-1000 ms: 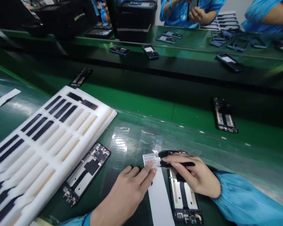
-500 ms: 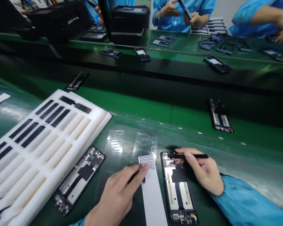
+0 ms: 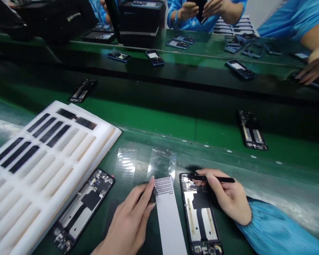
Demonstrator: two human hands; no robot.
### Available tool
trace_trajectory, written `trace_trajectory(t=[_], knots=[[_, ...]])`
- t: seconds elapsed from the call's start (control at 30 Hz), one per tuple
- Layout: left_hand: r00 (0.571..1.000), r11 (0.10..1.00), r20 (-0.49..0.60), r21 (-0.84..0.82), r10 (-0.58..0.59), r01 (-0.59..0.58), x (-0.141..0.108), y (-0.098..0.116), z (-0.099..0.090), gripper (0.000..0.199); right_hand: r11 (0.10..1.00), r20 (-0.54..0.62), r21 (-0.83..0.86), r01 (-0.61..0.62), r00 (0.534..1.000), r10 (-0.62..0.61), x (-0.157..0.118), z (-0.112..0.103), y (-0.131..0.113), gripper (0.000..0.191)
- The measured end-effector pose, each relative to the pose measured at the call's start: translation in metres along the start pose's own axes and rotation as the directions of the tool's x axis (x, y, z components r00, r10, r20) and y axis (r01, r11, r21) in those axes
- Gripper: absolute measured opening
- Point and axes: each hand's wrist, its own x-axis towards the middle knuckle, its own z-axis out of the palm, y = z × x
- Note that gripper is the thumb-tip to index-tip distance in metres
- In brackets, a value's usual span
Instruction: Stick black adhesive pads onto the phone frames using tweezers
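Observation:
My right hand [image 3: 225, 198] is closed around a pair of black tweezers [image 3: 225, 180]. Their tips reach over the top end of an opened phone [image 3: 202, 219], whose circuit board and bare metal battery bay show. Left of that phone lies a white strip [image 3: 170, 219] with rows of small dark dots at its far end. Beside the strip's dotted end, my left hand [image 3: 130, 216] pinches a small dark piece [image 3: 153, 194], mostly covered by the fingers; its kind is unclear. A second opened phone [image 3: 85, 209] lies slanted to the left of this hand.
A white foam tray [image 3: 69, 163] with black flat strips in slots fills the left. Clear film pieces [image 3: 162, 163] lie ahead of my hands. Phone frames, one of them [image 3: 252, 131] at right, rest on the green line. People in blue sleeves work across from me.
My left hand has drawn slightly left off the dotted strip, and the dark piece in its fingers now shows more. My right hand and the tweezers stay over the phone.

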Motion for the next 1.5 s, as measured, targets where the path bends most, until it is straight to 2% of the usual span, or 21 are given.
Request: trace_trajectory(t=[0.27,0.37,0.43,0.53,0.6,0.63,0.7,0.73,0.77,0.8,0.83,0.87,0.93,1.0,1.07,1.2,1.37,1.5], knots=[[0.998,0.998,-0.010,-0.006,-0.055,0.055,-0.001,0.004,0.000,0.050,1.000,0.007,-0.012,0.022,1.000,-0.022,-0.003,0.000,0.002,0.025],[0.998,0.998,-0.027,-0.043,-0.053,0.052,-0.001,0.005,0.000,0.043,0.993,0.046,-0.007,0.120,0.992,-0.120,-0.003,0.000,0.003,0.022],[0.998,0.998,-0.043,-0.047,-0.052,0.050,-0.001,0.003,0.000,0.040,0.972,0.117,0.032,0.235,0.964,-0.237,-0.001,-0.001,0.003,0.026],[0.997,0.999,-0.069,0.005,-0.036,0.036,0.001,0.002,-0.001,0.036,0.905,0.222,0.090,0.415,0.878,-0.425,0.001,-0.005,0.006,0.032],[0.995,0.997,-0.096,0.071,0.024,-0.017,0.001,0.007,0.000,0.034,0.861,0.189,0.106,0.498,0.840,-0.509,0.001,-0.009,0.009,0.032],[0.991,0.992,-0.114,0.114,0.076,-0.063,0.001,0.011,0.002,0.034,0.860,0.128,0.092,0.502,0.850,-0.511,0.001,-0.011,0.012,0.030],[0.974,0.965,-0.116,0.197,0.196,-0.171,-0.002,0.023,0.009,0.032,0.918,-0.081,0.051,0.394,0.918,-0.389,0.000,-0.016,0.017,0.025],[0.959,0.947,-0.115,0.228,0.258,-0.227,-0.003,0.031,0.014,0.031,0.956,-0.194,0.074,0.285,0.944,-0.266,0.000,-0.018,0.020,0.022],[0.944,0.928,-0.114,0.252,0.311,-0.276,-0.006,0.040,0.021,0.029,0.976,-0.284,0.147,0.161,0.952,-0.114,0.002,-0.020,0.023,0.021],[0.926,0.910,-0.118,0.266,0.359,-0.318,-0.008,0.048,0.029,0.029,0.961,-0.328,0.273,0.040,0.943,0.054,0.003,-0.022,0.025,0.021],[0.910,0.896,-0.135,0.280,0.392,-0.344,-0.010,0.056,0.037,0.029,0.899,-0.309,0.432,-0.066,0.926,0.216,0.006,-0.023,0.028,0.023],[0.901,0.884,-0.132,0.292,0.414,-0.364,-0.013,0.064,0.045,0.031,0.794,-0.233,0.586,-0.159,0.906,0.353,0.008,-0.025,0.030,0.025],[0.893,0.866,-0.085,0.302,0.442,-0.400,-0.017,0.076,0.059,0.031,0.549,-0.021,0.782,-0.296,0.867,0.498,0.012,-0.029,0.032,0.029],[0.887,0.854,-0.054,0.302,0.459,-0.424,-0.020,0.085,0.069,0.027,0.384,0.141,0.846,-0.371,0.849,0.509,0.013,-0.035,0.034,0.030],[0.881,0.851,-0.057,0.293,0.470,-0.435,-0.020,0.090,0.075,0.025,0.322,0.227,0.858,-0.401,0.858,0.461,0.010,-0.039,0.035,0.031],[0.871,0.847,-0.026,0.248,0.490,-0.469,-0.017,0.093,0.080,0.032,0.313,0.318,0.839,-0.446,0.867,0.384,0.003,-0.046,0.040,0.032],[0.851,0.824,0.040,0.231,0.524,-0.518,-0.015,0.088,0.082,0.036,0.255,0.407,0.830,-0.495,0.852,0.329,0.002,-0.048,0.044,0.035],[0.834,0.806,0.060,0.226,0.548,-0.546,-0.012,0.086,0.080,0.035,0.238,0.429,0.831,-0.503,0.851,0.302,0.004,-0.049,0.044,0.032]])
